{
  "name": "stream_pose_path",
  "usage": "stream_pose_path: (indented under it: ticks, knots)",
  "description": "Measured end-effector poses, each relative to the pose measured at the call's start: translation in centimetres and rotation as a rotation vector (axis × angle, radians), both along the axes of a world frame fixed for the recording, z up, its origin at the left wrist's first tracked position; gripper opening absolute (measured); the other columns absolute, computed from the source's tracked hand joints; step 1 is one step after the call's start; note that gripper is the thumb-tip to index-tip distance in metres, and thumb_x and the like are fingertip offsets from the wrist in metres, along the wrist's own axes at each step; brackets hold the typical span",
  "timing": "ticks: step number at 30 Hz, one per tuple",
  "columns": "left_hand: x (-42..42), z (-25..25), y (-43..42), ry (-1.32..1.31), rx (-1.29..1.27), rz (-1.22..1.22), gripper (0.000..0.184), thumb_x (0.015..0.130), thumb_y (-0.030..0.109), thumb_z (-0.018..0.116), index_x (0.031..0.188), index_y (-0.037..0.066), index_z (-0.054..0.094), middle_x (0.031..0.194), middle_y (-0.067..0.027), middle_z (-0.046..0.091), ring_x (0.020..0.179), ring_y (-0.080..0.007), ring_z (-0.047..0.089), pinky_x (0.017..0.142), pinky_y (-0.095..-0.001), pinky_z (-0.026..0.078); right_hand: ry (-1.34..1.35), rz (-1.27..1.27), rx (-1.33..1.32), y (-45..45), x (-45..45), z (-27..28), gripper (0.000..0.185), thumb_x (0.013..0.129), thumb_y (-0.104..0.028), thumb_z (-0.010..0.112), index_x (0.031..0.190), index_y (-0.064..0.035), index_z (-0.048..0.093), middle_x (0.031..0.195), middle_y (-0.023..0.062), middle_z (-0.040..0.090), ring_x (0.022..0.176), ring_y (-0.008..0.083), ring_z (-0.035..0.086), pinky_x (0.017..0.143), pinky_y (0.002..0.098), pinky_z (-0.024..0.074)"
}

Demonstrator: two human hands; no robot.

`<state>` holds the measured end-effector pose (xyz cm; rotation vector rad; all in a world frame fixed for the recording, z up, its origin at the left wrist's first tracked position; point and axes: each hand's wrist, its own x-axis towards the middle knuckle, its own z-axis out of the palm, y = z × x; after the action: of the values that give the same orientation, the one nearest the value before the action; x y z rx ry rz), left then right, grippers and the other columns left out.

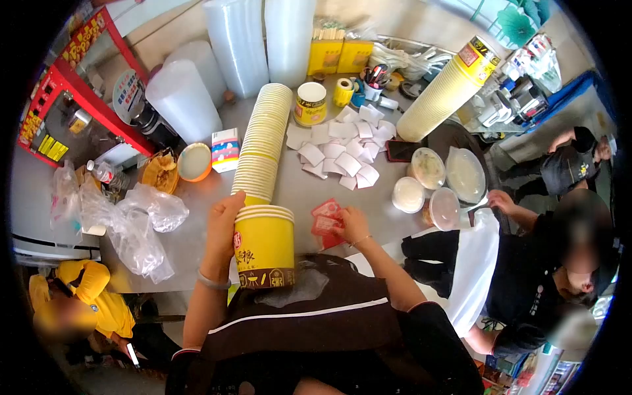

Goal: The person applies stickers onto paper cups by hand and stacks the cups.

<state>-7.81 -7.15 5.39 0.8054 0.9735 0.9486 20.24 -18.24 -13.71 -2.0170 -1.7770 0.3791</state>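
My left hand (226, 222) holds the yellow cups (264, 245) at seven o'clock. My right hand (353, 226) pinches red cards (325, 224) near six. I should squeeze softly and keep the cups steady.

Head-worn view, facing forward and down, hands close below

The surface (217, 253) shows smooth grey, metal-like finish. The yellow cups (265, 240) near the centre appear paper, printed, slightly glossy. The scattered slips (347, 148) are white, matt, paper-like. The lid stacks (237, 49) at the far side are translucent plastic. The bags (135, 224) at left are thin, crinkled, glossy plastic.
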Motion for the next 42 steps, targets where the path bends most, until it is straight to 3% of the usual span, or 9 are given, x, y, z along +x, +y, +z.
stream_pose_path:
  ticks: [4, 7, 11, 13, 16, 19, 25, 28, 42]
  knots:
    - [-0.3, -0.3, -0.2, 0.006, 0.025, -0.003, 0.03, 0.09, 0.024, 0.056, 0.066, 0.005, 0.057, 0.06, 0.001, 0.056, 0.048, -0.0045, 0.047, 0.044, -0.0204, 0.036, 0.015, 0.083, -0.158, 1.2, 0.8, 0.1, 0.036, 0.06, -0.024, 0.075, 0.09, -0.0094, 0.061, 0.084, 0.0109, 0.06, 0.084, 0.0323, 0.055, 0.075, 0.0417, 0.0438]
    - [-0.6, -0.5, -0.4, -0.022, 0.031, -0.014, 0.031, 0.09, 0.024, 0.056, 0.064, 0.006, 0.056, 0.059, 0.0011, 0.055, 0.047, -0.0045, 0.047, 0.044, -0.0203, 0.036, 0.0, 0.098, -0.077, 1.2, 0.6, 1.1, 0.033, 0.066, -0.02, 0.074, 0.094, -0.0077, 0.061, 0.083, 0.0075, 0.063, 0.077, 0.0262, 0.058, 0.071, 0.0376, 0.0463]
    - [-1.2, -0.9, -0.2, 0.014, 0.064, -0.027, 0.028, 0.09, 0.024, 0.055, 0.069, 0.006, 0.058, 0.06, 0.0013, 0.054, 0.049, -0.0041, 0.047, 0.044, -0.0201, 0.036, 0.997, -0.156, -0.106, 1.6, 1.4, 1.2, 0.034, 0.076, -0.01, 0.068, 0.108, -0.0064, 0.058, 0.09, 0.0036, 0.063, 0.077, 0.0137, 0.059, 0.066, 0.0281, 0.047]
    - [0.7, 3.7, -1.0, 0.113, 0.031, -0.066, 0.024, 0.09, 0.023, 0.055, 0.076, 0.004, 0.059, 0.063, 0.0019, 0.054, 0.051, -0.0038, 0.047, 0.045, -0.0198, 0.035, 1.283, -0.179, -0.093, 3.1, 0.8, 9.2, 0.04, 0.079, -0.006, 0.065, 0.118, -0.0066, 0.054, 0.092, 0.0032, 0.063, 0.078, 0.0092, 0.058, 0.067, 0.024, 0.0467]
    - [2.0, 1.8, 0.6, 0.052, 0.143, -0.383, 0.018, 0.089, 0.02, 0.056, 0.087, 0.004, 0.061, 0.065, 0.0045, 0.051, 0.055, -0.0028, 0.045, 0.046, -0.019, 0.033, 1.178, 0.071, -0.006, 6.2, -0.9, 17.8, 0.046, 0.081, -0.007, 0.063, 0.124, -0.005, 0.047, 0.092, 0.0056, 0.062, 0.079, 0.0104, 0.058, 0.067, 0.0239, 0.0476]
    - [4.5, 3.9, 0.1, 0.137, 0.006, -0.458, 0.015, 0.089, 0.02, 0.057, 0.086, 0.006, 0.062, 0.063, 0.0066, 0.048, 0.053, -0.0016, 0.042, 0.046, -0.0185, 0.031, 1.085, 0.237, 0.033, 8.5, -4.0, 22.4, 0.046, 0.083, -0.009, 0.063, 0.124, -0.0028, 0.045, 0.093, 0.0067, 0.061, 0.078, 0.011, 0.057, 0.065, 0.0237, 0.0478]
    - [2.9, 3.7, 0.0, -0.148, -0.092, -0.11, 0.012, 0.089, 0.019, 0.057, 0.084, 0.009, 0.062, 0.059, 0.0087, 0.046, 0.047, -0.0002, 0.039, 0.042, -0.0187, 0.029, 1.394, 0.045, -0.111, 7.4, -7.7, 21.8, 0.021, 0.086, -0.011, 0.058, 0.103, 0.0018, 0.057, 0.082, 0.0066, 0.062, 0.069, 0.0114, 0.057, 0.065, 0.0228, 0.0464]
    - [2.2, 2.3, 0.4, -0.189, -0.057, -0.15, 0.014, 0.09, 0.021, 0.056, 0.083, 0.01, 0.06, 0.059, 0.0061, 0.051, 0.046, -0.0025, 0.044, 0.041, -0.0187, 0.031, 1.418, 0.01, -0.057, 7.0, -9.1, 22.3, 0.013, 0.085, -0.01, 0.058, 0.09, 0.0016, 0.061, 0.077, 0.0061, 0.062, 0.067, 0.0113, 0.057, 0.064, 0.0233, 0.0464]
    - [2.5, 1.8, 1.0, -0.137, -0.081, -0.161, 0.013, 0.088, 0.017, 0.059, 0.096, 0.007, 0.063, 0.073, 0.0045, 0.059, 0.059, -0.0017, 0.052, 0.05, -0.0166, 0.038, 1.409, 0.021, -0.021, 7.5, -8.4, 21.9, 0.008, 0.082, -0.008, 0.061, 0.086, -0.0009, 0.061, 0.073, 0.0015, 0.059, 0.065, 0.0083, 0.055, 0.06, 0.0208, 0.0452]
